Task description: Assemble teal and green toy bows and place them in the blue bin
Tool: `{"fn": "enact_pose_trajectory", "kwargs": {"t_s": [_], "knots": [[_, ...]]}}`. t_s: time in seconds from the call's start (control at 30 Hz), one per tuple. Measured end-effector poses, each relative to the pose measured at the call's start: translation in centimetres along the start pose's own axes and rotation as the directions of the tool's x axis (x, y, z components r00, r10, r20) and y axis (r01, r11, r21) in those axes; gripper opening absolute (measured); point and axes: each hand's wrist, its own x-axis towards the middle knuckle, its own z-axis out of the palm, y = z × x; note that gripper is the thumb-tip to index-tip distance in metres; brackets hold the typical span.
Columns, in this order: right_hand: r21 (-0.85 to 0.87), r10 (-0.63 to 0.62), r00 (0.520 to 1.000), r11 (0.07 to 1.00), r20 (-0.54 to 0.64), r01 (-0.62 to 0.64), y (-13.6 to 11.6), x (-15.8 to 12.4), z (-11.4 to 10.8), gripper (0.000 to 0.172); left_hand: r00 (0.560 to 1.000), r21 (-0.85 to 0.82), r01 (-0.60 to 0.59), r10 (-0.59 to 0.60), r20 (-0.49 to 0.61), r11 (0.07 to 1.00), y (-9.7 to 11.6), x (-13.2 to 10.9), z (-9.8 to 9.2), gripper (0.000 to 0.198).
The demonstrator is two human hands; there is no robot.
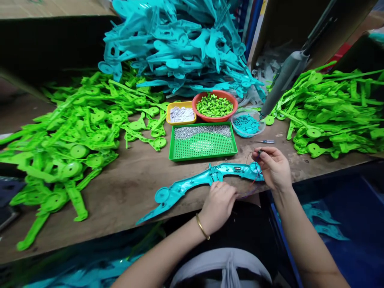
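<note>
Pinching dark part [259, 152] in right hand [276, 169], right of centre in head view. Curling left hand [218, 205] at lower edge of shell [186, 185], frame centre; cannot tell whether gripping anything. Possibly risking snagged wires [252, 186] if pulled taut across shell.

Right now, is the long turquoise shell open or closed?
Open: the shell lies with its ribbed inner side up, a small metallic piece showing inside.

My left hand [218, 205] is palm-down, fingers curled. My right hand [275, 167] is raised, thumb and forefinger pinched.
</note>
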Motion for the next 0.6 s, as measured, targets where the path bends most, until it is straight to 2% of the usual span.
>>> {"fn": "enact_pose_trajectory", "kwargs": {"t_s": [0.03,0.07,0.1,0.13,0.2,0.23,0.27,0.33,0.43,0.5,0.6], "knots": [[0.014,0.006,1.0,1.0,-0.007,-0.006,0.3,0.3,-0.1,0.02,0.996,-0.162,0.084,-0.083,0.016,0.983,0.1,0.2,-1.1,0.017],[0.024,0.011,1.0,1.0,-0.009,-0.011,0.6,0.6,-0.1,0.02,0.983,-0.348,0.183,-0.178,0.047,0.919,0.3,0.3,-2.3,0.017],[0.031,0.015,1.0,0.999,-0.009,-0.014,1.0,0.8,-0.1,0.021,0.96,-0.532,0.275,-0.261,0.102,0.801,0.6,0.5,-3.5,0.018],[0.036,0.017,1.0,0.999,-0.009,-0.016,1.2,1.0,-0.1,0.021,0.932,-0.683,0.346,-0.316,0.175,0.643,0.9,0.5,-4.7,0.021],[0.039,0.02,1.0,0.999,-0.014,-0.02,1.6,1.3,-0.1,0.022,0.896,-0.84,0.406,-0.336,0.29,0.359,1.1,0.3,-7.0,0.033],[0.039,0.023,1.0,0.999,-0.018,-0.022,1.6,1.3,-0.1,0.022,0.885,-0.861,0.418,-0.345,0.314,0.29,1.0,0.0,-8.1,0.04],[0.039,0.03,0.999,0.999,-0.018,-0.03,1.6,1.3,-0.1,0.023,0.874,-0.86,0.426,-0.373,0.311,0.28,0.6,-0.5,-9.1,0.046],[0.03,0.07,0.998,0.997,0.003,-0.07,1.5,1.1,-0.2,0.024,0.843,-0.796,0.464,-0.469,0.263,0.389,-0.8,-1.8,-10.8,0.051],[-0.008,0.155,0.985,0.988,0.07,-0.155,1.2,0.8,-0.2,0.026,0.81,-0.514,0.536,-0.58,0.089,0.67,-3.5,-4.2,-12.4,0.043],[-0.042,0.198,0.974,0.98,0.108,-0.194,1.2,0.7,-0.1,0.028,0.825,-0.239,0.537,-0.563,-0.051,0.809,-5.0,-5.6,-12.6,0.038],[-0.04,0.261,0.954,0.965,0.147,-0.258,1.2,0.6,0.3,0.026,0.899,0.141,0.431,-0.412,-0.15,0.891,-6.2,-6.4,-11.7,0.041]]}}
